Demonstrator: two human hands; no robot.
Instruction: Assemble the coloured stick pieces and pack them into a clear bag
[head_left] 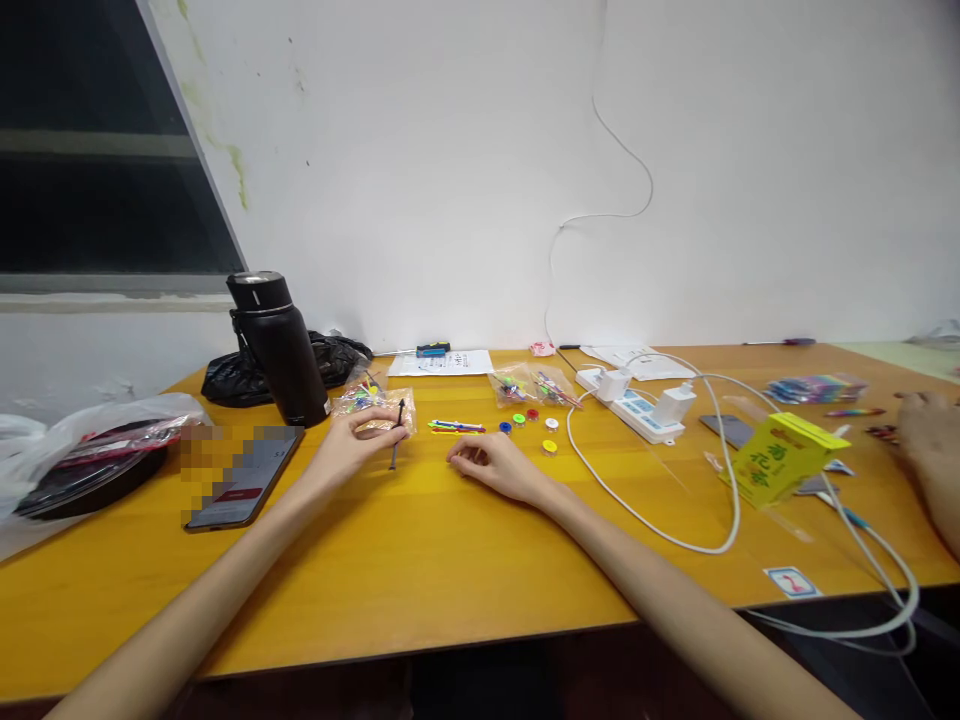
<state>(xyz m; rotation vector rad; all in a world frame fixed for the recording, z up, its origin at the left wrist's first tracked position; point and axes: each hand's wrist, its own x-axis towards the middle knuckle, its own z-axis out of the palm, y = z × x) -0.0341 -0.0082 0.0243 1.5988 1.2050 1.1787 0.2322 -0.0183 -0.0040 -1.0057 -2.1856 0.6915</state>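
Over the orange-brown tabletop (420, 565), left hand (365, 436) clamps a black arrow-tipped stick (394, 452) between thumb and fingers, near-upright, presumably to keep both ends free. Right hand (501, 468) half-curled; contents indeterminable. Coloured sticks (456, 427) and small round pieces (550, 447) lie grouped beyond, likely for easy reach.

On the table (420, 570) I had, from afar: bag (22, 460), far left; phone (253, 480), right of it, bottle (277, 350) behind; left hand (358, 436), right of the phone, stick (394, 450) in it; loose sticks (454, 427), just behind right hand (501, 468); discs (532, 414), rightward, packets (514, 384) behind; power strip (639, 413), then box (784, 460), farther right.
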